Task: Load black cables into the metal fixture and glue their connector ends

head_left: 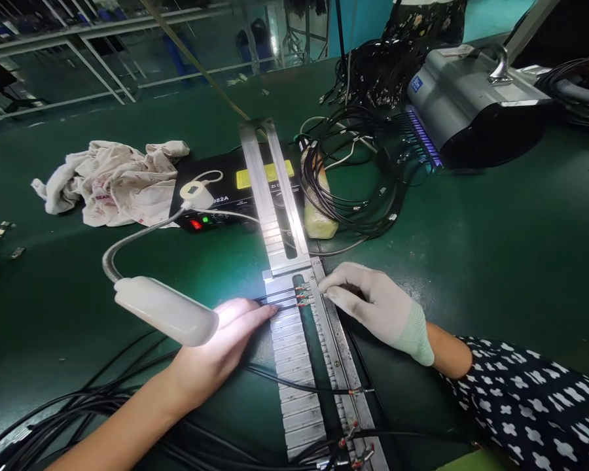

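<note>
A slotted metal fixture (294,366) runs down the middle of the green table. Several black cables lie across its upper end, with small connectors (304,296) showing orange wire ends. My bare left hand (240,327) is closed on a black cable at the fixture's left edge, partly behind a white lamp head (169,311). My right hand (373,304), in a white glove, has thumb and index finger pinched at the metal rail, just right of the connectors. What sits between those fingertips is too small to make out. More cable ends (356,391) rest lower on the fixture.
Behind the fixture is a black box (216,170) with a slotted metal plate (277,196) leaning over it. Crumpled cloth (122,183) lies left, coiled cables (353,176) right. A grey machine (471,98) with purple light stands back right. Black cables (93,405) fill the lower left.
</note>
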`<act>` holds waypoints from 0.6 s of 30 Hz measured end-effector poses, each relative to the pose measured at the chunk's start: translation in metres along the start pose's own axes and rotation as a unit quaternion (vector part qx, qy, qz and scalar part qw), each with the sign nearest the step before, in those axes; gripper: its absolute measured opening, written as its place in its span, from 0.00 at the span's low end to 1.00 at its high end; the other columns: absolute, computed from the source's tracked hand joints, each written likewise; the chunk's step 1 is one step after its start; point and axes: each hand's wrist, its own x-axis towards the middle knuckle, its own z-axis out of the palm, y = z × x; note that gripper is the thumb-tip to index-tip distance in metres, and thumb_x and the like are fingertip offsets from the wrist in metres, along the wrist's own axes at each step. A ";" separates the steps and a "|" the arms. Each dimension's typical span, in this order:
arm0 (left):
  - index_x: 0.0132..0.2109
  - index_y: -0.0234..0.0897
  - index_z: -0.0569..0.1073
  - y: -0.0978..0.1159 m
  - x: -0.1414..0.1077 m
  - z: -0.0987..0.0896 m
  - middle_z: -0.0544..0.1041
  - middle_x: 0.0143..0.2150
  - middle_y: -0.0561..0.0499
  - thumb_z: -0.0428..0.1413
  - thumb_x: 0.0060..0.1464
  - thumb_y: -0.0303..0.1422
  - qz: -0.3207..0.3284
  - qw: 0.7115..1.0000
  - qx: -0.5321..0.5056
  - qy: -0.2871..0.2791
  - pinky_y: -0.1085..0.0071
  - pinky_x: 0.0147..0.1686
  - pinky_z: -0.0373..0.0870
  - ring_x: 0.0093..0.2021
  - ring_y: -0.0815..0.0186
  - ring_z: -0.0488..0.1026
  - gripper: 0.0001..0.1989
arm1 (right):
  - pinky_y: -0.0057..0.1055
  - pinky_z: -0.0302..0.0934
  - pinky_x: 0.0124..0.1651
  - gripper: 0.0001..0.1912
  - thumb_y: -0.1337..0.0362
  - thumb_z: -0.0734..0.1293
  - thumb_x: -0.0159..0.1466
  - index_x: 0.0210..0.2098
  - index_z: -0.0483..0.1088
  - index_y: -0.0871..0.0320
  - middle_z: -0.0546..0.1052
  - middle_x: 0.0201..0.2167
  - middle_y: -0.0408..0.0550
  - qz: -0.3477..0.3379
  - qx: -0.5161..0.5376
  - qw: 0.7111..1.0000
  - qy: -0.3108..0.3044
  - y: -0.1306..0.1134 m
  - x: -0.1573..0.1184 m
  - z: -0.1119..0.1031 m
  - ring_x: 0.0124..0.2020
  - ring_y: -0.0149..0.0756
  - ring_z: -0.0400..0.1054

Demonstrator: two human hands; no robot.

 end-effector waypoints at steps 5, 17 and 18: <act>0.59 0.39 0.66 -0.002 0.007 0.002 0.74 0.44 0.45 0.45 0.63 0.22 0.020 1.000 0.002 0.001 0.69 0.44 0.71 0.42 0.66 0.72 0.20 | 0.33 0.63 0.46 0.09 0.67 0.62 0.67 0.40 0.74 0.52 0.76 0.39 0.42 0.005 -0.003 1.000 -0.005 -0.001 0.000 -0.001 0.42 0.35 0.70; 0.62 0.40 0.64 0.015 -0.008 0.009 0.68 0.36 0.48 0.44 0.63 0.22 -0.035 0.986 0.164 -0.003 0.70 0.33 0.61 0.34 0.65 0.62 0.23 | 0.36 0.63 0.52 0.09 0.67 0.61 0.67 0.41 0.74 0.53 0.75 0.42 0.44 -0.026 -0.021 0.999 0.038 0.004 0.004 0.002 0.46 0.37 0.68; 0.62 0.38 0.64 0.016 -0.008 0.011 0.68 0.36 0.48 0.44 0.63 0.22 -0.030 0.986 0.165 -0.008 0.70 0.32 0.60 0.34 0.64 0.61 0.23 | 0.38 0.61 0.55 0.09 0.66 0.62 0.67 0.43 0.73 0.53 0.74 0.46 0.45 -0.033 -0.040 0.997 0.065 0.005 0.006 0.004 0.49 0.38 0.67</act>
